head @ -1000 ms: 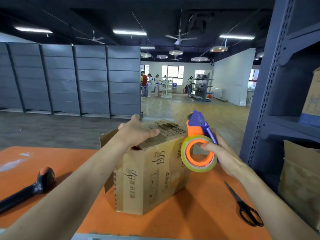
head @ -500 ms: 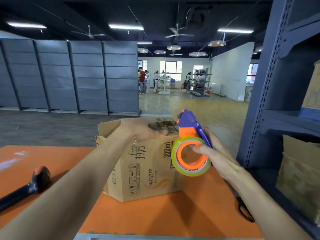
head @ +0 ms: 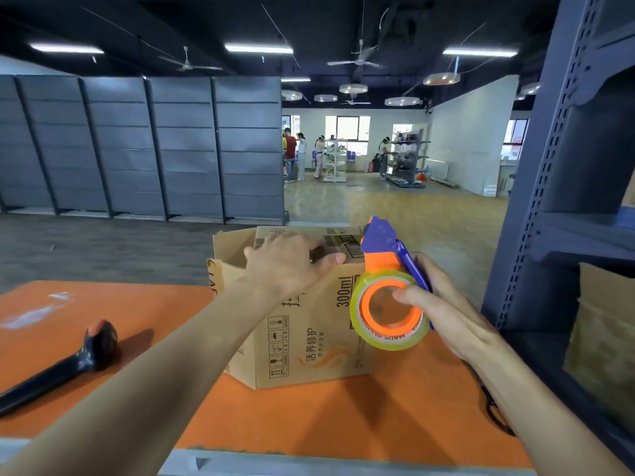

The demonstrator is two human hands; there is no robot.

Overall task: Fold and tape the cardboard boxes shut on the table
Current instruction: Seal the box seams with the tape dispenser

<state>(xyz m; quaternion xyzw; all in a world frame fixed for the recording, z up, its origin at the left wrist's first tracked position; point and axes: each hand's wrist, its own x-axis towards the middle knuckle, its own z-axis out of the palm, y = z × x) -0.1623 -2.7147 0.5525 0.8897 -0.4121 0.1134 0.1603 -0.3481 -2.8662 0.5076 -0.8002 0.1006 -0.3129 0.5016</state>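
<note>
The left hand lies flat with straight fingers, pressing down the top flap of the cardboard box. The right hand grips the tape dispenser, whose blue head is at the box's top right edge. The box stands on the orange worktop, with its far-left flap upright. A black tool lies to the left, and scissors are partly hidden by the right forearm.
</note>
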